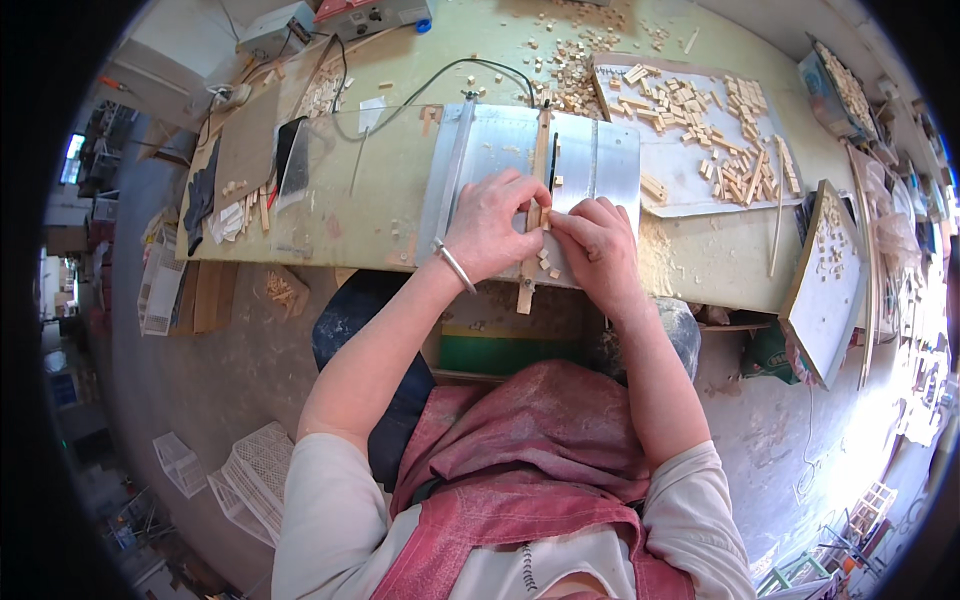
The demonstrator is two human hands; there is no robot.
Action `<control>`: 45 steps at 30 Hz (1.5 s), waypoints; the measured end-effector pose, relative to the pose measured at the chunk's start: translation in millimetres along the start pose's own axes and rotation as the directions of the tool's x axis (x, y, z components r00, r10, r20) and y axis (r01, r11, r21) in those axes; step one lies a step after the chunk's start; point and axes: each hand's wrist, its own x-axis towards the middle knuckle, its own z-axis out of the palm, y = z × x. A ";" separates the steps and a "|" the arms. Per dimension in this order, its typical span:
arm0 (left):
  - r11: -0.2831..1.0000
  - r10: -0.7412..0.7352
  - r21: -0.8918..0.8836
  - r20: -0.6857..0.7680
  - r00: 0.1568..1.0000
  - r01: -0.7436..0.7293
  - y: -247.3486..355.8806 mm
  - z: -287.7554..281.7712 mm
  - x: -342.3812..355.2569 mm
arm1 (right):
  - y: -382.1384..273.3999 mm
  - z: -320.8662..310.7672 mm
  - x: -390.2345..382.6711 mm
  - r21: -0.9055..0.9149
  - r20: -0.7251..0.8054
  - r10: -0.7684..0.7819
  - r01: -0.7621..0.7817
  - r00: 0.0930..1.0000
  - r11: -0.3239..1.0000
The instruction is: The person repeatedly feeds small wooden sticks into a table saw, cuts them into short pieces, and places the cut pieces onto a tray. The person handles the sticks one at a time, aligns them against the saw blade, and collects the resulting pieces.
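A metal saw plate (610, 160) sits on the worktable, crossed front to back by a wooden guide strip (525, 295) beside a dark slot. My left hand (490, 225), with a white band at the wrist, curls over the strip, thumb and fingers closed on a small wooden piece (543, 216). My right hand (600, 250) meets it from the right, index finger and thumb pinched at the same piece, other fingers curled. Several small wooden cubes (543, 263) lie on the plate just below my fingertips. The exact grip is partly hidden by my fingers.
A board with wooden blocks (625, 85) lies right, cube piles (565, 50) behind. A clear sheet (330, 180) and cable (465, 62) are left of and behind the plate. A tilted tray (820, 300) stands at the right edge; white crates (250, 475) are on the floor.
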 end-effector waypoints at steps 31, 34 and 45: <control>0.993 -0.103 -0.051 0.017 0.995 0.103 2.3 0.7 8.7 | 6.9 -2.0 7.2 0.047 0.021 0.115 -0.116 0.993 0.992; 0.995 -0.089 -0.049 0.003 0.996 0.089 -2.6 2.7 12.9 | 9.4 -0.7 9.7 0.057 0.011 0.124 -0.125 0.992 0.991; 0.996 -0.091 -0.024 -0.004 0.996 0.091 -14.1 4.1 27.4 | 16.8 6.1 19.5 0.061 -0.031 0.147 -0.145 0.989 0.988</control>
